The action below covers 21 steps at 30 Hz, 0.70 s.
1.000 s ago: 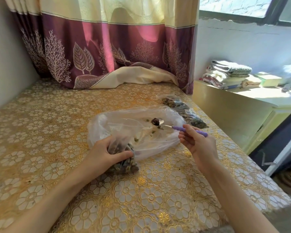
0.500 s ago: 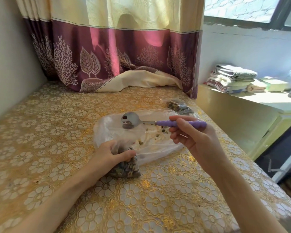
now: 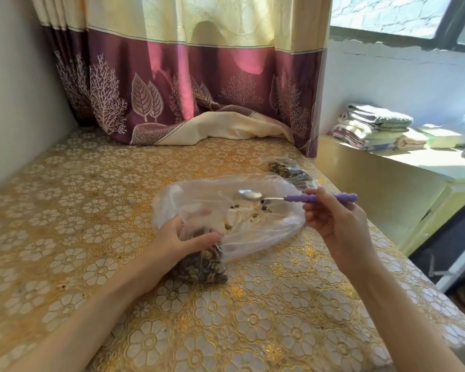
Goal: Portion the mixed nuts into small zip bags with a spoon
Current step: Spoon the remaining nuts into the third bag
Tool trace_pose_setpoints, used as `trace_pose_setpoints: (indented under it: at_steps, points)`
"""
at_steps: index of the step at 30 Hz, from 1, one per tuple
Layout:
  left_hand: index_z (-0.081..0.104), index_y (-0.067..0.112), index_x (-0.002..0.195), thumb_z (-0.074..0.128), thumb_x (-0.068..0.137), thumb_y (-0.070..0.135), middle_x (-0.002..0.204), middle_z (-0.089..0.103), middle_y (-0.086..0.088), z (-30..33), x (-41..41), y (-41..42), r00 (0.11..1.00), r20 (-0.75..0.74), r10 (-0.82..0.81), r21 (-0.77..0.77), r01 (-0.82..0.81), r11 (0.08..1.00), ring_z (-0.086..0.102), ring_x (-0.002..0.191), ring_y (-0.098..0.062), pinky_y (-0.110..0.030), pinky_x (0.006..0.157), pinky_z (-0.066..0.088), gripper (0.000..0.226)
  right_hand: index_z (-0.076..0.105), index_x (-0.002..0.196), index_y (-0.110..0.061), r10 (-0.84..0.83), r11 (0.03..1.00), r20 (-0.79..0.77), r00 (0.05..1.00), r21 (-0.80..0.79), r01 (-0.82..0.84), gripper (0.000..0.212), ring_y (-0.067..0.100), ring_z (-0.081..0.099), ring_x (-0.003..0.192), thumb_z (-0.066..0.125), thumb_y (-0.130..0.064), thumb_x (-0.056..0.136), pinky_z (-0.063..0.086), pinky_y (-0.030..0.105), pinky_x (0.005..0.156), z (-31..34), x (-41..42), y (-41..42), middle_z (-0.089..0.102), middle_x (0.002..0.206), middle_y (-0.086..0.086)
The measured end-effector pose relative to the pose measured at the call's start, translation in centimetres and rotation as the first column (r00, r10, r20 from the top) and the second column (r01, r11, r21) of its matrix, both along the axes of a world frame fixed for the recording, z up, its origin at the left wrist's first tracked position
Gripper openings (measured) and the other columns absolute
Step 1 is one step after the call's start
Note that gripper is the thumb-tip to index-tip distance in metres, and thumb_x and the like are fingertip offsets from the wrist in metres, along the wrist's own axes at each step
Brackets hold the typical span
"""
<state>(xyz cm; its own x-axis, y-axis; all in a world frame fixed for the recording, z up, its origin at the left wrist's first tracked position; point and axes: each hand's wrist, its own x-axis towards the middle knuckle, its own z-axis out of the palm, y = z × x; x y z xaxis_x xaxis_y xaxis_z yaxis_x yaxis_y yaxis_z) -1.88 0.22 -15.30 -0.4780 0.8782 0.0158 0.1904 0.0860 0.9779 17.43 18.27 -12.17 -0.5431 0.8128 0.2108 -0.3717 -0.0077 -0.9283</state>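
While your left hand (image 3: 172,237) pinches the small nut-filled zip bag (image 3: 202,267) open, your right-hand fingers (image 3: 317,208) clasp the purple-handled metal spoon (image 3: 295,197); scoop deep into the large clear plastic bag (image 3: 226,208)

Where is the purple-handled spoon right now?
In the head view, the spoon is right of centre, held level by the right hand, with its bowl above the big clear bag.

Two hands portion nuts on a gold flowered tablecloth (image 3: 97,200).
The left hand (image 3: 176,241) grips a small zip bag (image 3: 202,267) full of nuts; the right hand (image 3: 333,218) holds a purple-handled spoon (image 3: 301,197), its bowl empty, above a large clear bag (image 3: 255,232).
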Motion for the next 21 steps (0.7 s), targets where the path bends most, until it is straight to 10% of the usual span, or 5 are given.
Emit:
trace_pose_setpoints:
  at_steps: [6, 21]
  points:
    - [0.067, 0.042, 0.097, 0.08, 0.063, 0.043, 0.103, 0.064, -0.022, 0.5, 0.8, -0.1, 0.996, -0.012, 0.09, 0.079, -0.089, 0.993, 0.064, 0.094, -0.027, -0.045, 0.088, 0.051, 0.036, 0.064, 0.079, 0.007, -0.226, 0.971, 0.194, 0.955, 0.118, 0.206, 0.029, 0.013, 0.051, 0.049, 0.052, -0.014, 0.095, 0.041, 0.02, 0.044, -2.1, 0.2, 1.6, 0.072, 0.079, 0.021]
    - [0.066, 0.043, 0.094, 0.067, 0.068, 0.041, 0.094, 0.069, 0.016, 0.2, 0.0, -0.1, 0.996, -0.013, 0.086, 0.08, -0.085, 0.993, 0.061, 0.087, 0.01, -0.009, 0.07, 0.042, 0.027, 0.069, 0.057, -0.012, -0.407, 0.903, 0.224, 0.885, 0.242, 0.354, 0.04, 0.016, 0.054, 0.052, 0.057, -0.023, 0.093, 0.043, 0.023, 0.047, -2.5, -1.7, 3.3, 0.071, 0.072, 0.02]
